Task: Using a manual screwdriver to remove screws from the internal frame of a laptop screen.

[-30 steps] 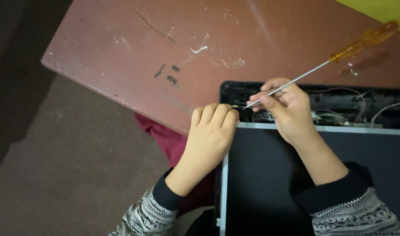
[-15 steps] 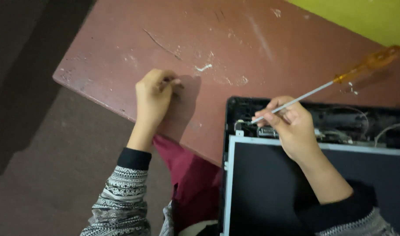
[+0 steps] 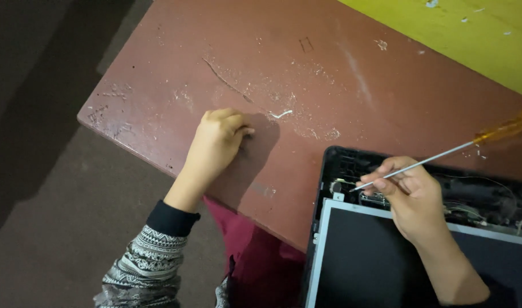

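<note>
My left hand (image 3: 215, 142) rests on the worn reddish-brown table (image 3: 341, 74), its fingers curled shut with the tips pressed to the surface; whatever lies under them is hidden. My right hand (image 3: 412, 197) pinches the metal shaft of a screwdriver (image 3: 426, 161) with an orange handle. The tool's tip points at the top left corner of an opened laptop lid. That black laptop frame (image 3: 336, 165) lies at the table's near right, with its dark screen panel (image 3: 375, 262) showing and thin wires along the upper edge.
A small white scrap (image 3: 281, 114) lies just right of my left hand. A yellow surface (image 3: 472, 40) borders the table at the top right. Dark floor (image 3: 44, 171) lies off the table's left edge. Red cloth (image 3: 255, 251) shows below the near edge.
My left hand left the laptop's corner and moved left onto the bare table, where it stays with fingers down. My right hand has kept the screwdriver at the laptop corner.
</note>
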